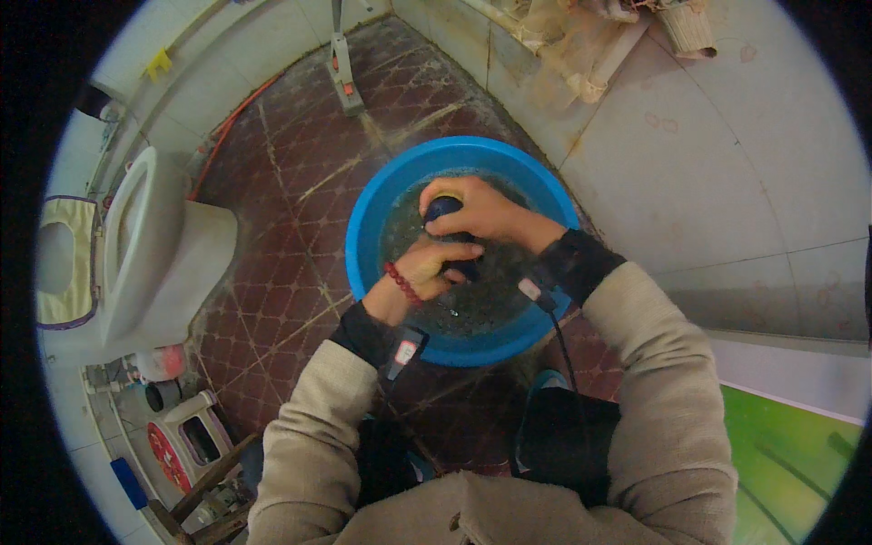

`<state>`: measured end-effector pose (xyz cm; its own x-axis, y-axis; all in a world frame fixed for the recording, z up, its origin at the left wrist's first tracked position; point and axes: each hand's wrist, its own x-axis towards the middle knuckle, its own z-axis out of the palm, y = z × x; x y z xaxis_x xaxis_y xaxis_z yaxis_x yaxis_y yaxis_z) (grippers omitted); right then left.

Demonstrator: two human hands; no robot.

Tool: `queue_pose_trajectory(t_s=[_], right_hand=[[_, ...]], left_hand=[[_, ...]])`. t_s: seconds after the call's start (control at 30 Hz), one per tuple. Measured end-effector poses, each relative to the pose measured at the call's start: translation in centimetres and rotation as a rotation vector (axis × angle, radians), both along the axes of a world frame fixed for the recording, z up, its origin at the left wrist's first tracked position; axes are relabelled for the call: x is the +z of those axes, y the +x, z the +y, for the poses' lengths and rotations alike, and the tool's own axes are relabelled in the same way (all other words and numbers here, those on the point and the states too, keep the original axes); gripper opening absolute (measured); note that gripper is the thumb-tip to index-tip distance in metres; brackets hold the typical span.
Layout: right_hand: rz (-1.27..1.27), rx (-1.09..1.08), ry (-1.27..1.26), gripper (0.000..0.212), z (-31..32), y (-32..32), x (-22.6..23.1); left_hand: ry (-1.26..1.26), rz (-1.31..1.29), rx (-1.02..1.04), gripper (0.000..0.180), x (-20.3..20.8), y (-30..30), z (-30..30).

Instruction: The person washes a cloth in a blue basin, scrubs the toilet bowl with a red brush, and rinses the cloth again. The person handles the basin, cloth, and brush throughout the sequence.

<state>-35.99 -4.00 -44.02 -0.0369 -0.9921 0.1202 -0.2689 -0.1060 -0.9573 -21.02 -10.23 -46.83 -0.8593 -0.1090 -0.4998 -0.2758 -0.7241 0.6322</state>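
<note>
A round blue basin (361,238) with murky, foamy water stands on the floor in front of me. Above the water, my right hand (486,213) curls its fingers round a dark navy, rounded thing (442,208); its kind is unclear, since the fingers cover much of it. My left hand (431,266), a red bead bracelet (401,283) at its wrist, is closed just below and nearer to me. Dark material (467,268) shows between its fingers. I cannot tell whether both hands hold one and the same piece.
A white toilet (195,259) stands at the left, and a stool (195,436) with a red side lies nearer. Beyond the basin a metal post foot (347,95) rests on the dark red tiles (282,182). Tiled wall (690,163) closes in on the right.
</note>
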Motion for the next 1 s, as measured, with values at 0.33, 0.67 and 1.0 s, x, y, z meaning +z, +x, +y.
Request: queue_pose_trajectory(t_s=[0.33,0.67,1.0], right_hand=[[0.175,-0.345,0.023,0.027,-1.3,2.8,-3.1],[0.124,-0.289,0.155,0.033,-1.2,2.7,-1.8],[-0.513,0.233,0.007,0.068,-0.4,-0.4,2.0]], left_hand=[[-0.494,-0.299,0.254,0.027,-1.6,-1.4,2.3],[-0.471,-0.08,0.07,0.029,-1.8,0.1,-0.5],[0.374,0.251,-0.132,0.04,3.6,1.0,0.5]])
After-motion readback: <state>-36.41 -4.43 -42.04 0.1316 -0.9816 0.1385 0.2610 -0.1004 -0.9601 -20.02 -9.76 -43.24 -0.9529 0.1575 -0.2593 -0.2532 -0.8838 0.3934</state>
